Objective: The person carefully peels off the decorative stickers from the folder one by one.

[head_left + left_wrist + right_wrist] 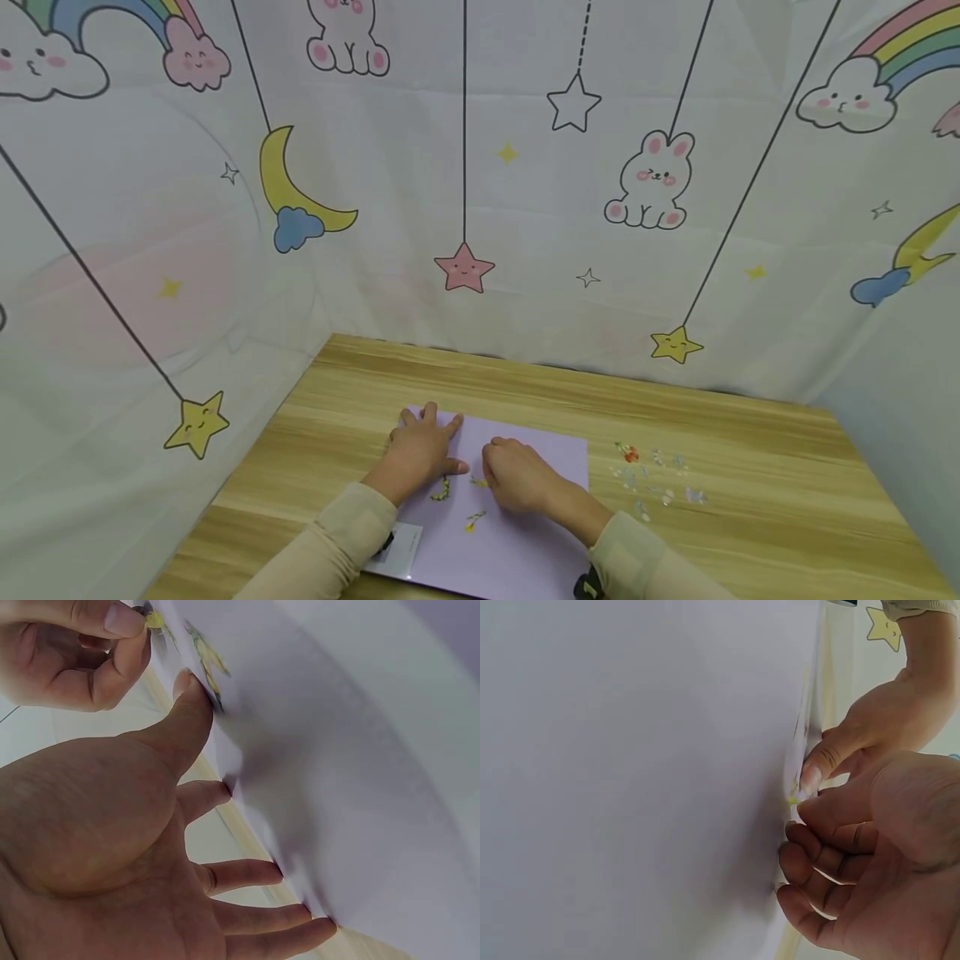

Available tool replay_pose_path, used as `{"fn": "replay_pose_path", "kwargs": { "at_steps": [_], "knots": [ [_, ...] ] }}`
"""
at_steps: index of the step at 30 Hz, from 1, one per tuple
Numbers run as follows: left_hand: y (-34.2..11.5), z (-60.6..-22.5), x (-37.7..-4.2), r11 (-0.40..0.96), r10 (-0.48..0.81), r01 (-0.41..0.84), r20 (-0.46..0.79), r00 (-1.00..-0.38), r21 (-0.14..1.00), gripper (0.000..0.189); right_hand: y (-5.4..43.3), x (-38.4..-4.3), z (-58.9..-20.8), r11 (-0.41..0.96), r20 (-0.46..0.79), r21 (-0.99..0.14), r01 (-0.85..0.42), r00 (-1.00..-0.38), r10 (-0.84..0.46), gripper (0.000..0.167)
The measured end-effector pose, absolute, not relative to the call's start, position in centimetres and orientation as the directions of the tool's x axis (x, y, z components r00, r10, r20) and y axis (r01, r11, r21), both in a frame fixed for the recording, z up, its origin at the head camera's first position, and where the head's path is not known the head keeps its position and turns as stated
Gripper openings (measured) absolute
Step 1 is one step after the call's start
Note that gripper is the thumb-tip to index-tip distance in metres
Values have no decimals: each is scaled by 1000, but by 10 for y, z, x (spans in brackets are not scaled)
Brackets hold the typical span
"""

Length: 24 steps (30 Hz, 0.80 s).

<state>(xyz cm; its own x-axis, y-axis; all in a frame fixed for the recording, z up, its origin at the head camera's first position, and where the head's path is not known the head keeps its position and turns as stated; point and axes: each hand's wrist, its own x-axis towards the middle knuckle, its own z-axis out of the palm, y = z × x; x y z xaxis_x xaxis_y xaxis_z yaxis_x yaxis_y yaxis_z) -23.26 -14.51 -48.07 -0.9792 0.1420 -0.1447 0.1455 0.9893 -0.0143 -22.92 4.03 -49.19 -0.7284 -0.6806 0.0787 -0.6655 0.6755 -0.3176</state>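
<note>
A light purple sheet [525,562] lies on the wooden table under both hands. My left hand [420,450] rests on its far left part, fingers spread and thumb pointing right. Between thumb and index finger, my right hand [517,475] pinches the end of a small yellow flower sticker [155,620] at the middle of the sheet. Its other fingers are curled beneath, knuckles close to the paper. Just below the left thumb sits a curved yellow-and-green flower sticker [441,490]. Nearer to me is another yellow flower sticker [474,522] with a green stem.
Right of the sheet, several pale, see-through flower stickers [652,483] are scattered on the table [787,517], with an orange-red flower sticker [630,453] among them. A pale grey card [407,550] lies at the sheet's near left corner. Printed white cloth [525,317] hangs behind the table.
</note>
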Motion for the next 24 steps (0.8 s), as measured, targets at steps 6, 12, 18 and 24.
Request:
{"fn": "replay_pose_path", "kwargs": {
  "at_steps": [6,12,18,24],
  "knots": [
    [-144,-481,-232,990,138,142,-146,-980,-21,84,43,-228,-487,676,71,-335,-656,-733,-676,21],
    [-145,-480,-232,991,135,136,-145,-980,2,84,45,-229,-488,678,67,-343,-650,-737,-673,12],
    [-144,-478,-232,991,130,130,-159,-979,12,85,41,-228,-487,681,36,-346,-646,-734,-678,12],
    [-143,-478,-232,991,130,130,-159,-979,9,85,40,-225,-488,701,63,-285,-654,-742,-667,17]
  ]
}}
